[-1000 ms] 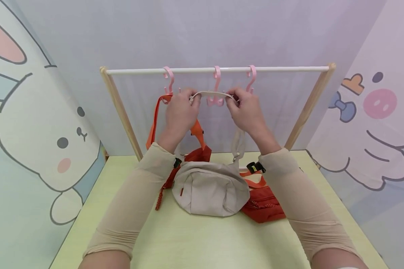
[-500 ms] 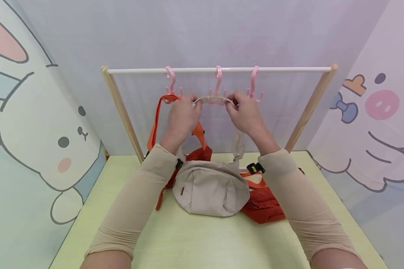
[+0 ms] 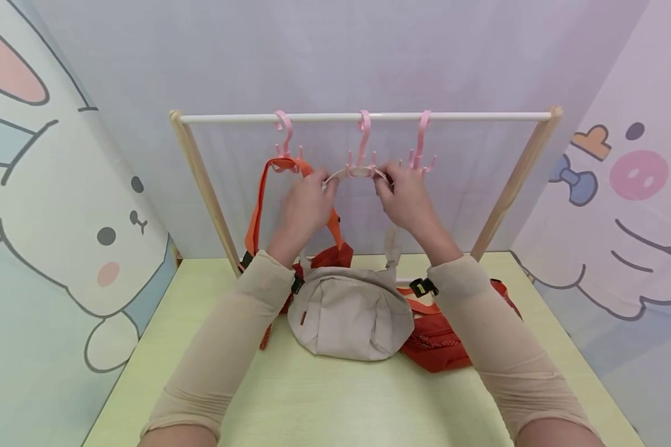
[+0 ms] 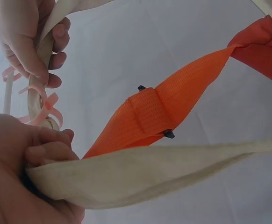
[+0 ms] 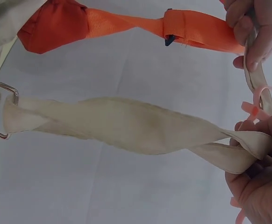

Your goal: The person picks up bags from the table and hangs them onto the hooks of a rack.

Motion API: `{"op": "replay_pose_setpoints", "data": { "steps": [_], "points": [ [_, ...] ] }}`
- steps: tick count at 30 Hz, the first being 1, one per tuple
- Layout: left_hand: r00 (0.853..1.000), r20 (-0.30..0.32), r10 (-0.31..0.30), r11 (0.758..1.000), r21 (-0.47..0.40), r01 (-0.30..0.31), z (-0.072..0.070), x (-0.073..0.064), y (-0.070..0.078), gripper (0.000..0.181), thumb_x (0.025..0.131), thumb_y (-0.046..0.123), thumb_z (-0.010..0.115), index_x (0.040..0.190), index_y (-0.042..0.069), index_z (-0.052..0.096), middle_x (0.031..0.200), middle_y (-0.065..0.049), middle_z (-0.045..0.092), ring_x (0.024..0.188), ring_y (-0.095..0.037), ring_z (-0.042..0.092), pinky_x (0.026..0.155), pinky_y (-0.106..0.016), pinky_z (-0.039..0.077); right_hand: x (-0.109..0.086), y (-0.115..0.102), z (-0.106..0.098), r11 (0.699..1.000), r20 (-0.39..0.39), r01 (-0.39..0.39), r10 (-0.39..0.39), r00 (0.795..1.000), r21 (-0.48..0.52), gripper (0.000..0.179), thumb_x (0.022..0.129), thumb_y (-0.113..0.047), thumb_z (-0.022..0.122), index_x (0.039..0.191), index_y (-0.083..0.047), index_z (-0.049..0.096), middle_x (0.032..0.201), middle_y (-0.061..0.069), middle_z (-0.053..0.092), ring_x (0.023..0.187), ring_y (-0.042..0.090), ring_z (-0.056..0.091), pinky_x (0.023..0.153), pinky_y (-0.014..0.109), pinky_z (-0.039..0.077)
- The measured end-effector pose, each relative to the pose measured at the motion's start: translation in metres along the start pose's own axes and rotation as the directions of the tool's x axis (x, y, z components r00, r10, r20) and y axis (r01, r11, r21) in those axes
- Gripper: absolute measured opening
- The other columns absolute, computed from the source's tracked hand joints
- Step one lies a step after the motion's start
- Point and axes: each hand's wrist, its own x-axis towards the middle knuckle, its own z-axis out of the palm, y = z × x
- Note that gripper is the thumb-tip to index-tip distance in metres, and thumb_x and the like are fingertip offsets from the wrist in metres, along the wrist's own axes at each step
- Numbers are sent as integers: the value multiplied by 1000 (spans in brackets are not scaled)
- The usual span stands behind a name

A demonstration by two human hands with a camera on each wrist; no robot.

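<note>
A beige waist bag point(image 3: 346, 316) rests low on the table, its strap point(image 3: 360, 172) raised in an arch. My left hand point(image 3: 307, 205) and right hand point(image 3: 408, 195) pinch this strap on either side of the middle pink hook point(image 3: 363, 139). Between the hands, the strap lies across the base of that hook's prongs. In the left wrist view, my left hand point(image 4: 28, 172) has thumb and fingers curled round the beige webbing. The right wrist view shows my right hand point(image 5: 267, 172) gripping a folded, twisted part of the strap point(image 5: 126, 123).
An orange strap point(image 3: 255, 211) hangs from the left pink hook point(image 3: 284, 139), behind my left hand. The right pink hook point(image 3: 421, 139) shares the white rod point(image 3: 324, 117). A red bag point(image 3: 436, 341) lies on the table point(image 3: 335, 403) beside the beige one, partly behind my right forearm.
Both hands have come down slightly, lowering the strap from in front of the middle hook onto its prongs. The right pink hook has turned, showing its prongs. The beige bag has stayed put.
</note>
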Motion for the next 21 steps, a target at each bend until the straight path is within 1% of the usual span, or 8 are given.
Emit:
{"op": "replay_pose_setpoints", "data": {
  "steps": [6,7,11,13,17,21],
  "points": [
    [997,66,-26,997,-73,31,8,-5,-5,30,112,40,53,113,15,69,81,-4,63,67,-23,60,60,-35,50,-7,2,9,1000,38,-11,12,999,-19,27,114,-22,51,103,-2,65,79,10,61,62,26,51,58,38,44],
    [996,82,-34,995,-86,41,10,-6,-6,30,113,41,52,113,15,68,81,-3,63,67,-23,60,60,-35,50,-8,3,10,1000,46,-19,20,999,-22,27,114,-23,50,103,-2,64,81,10,62,63,27,52,59,38,45],
    [992,124,-33,990,-132,50,16,-10,-11,33,113,42,49,108,14,66,78,-6,63,64,-25,59,60,-36,51,-14,3,14,998,73,-49,51,996,-33,28,116,-24,45,111,-2,61,86,10,64,67,27,53,63,40,46],
    [989,144,-23,984,-172,48,19,-12,-14,34,114,41,48,106,13,65,76,-8,61,62,-26,58,59,-36,51,-16,4,17,998,83,-57,60,995,-33,28,116,-24,42,113,-2,60,87,10,64,67,27,53,64,40,46],
    [989,149,21,971,-238,15,25,-19,-23,36,114,40,48,102,10,64,71,-9,58,59,-28,57,57,-36,49,-22,7,21,997,96,-74,74,993,-3,26,116,-22,40,112,-2,57,85,10,63,65,27,55,61,40,47],
    [989,143,45,959,-282,-3,31,-26,-35,42,113,43,49,99,7,65,66,-10,57,56,-28,56,52,-36,43,-29,10,26,994,104,-100,96,990,36,25,116,-23,40,110,-4,55,85,10,62,66,25,63,61,40,53]
  ]
}}
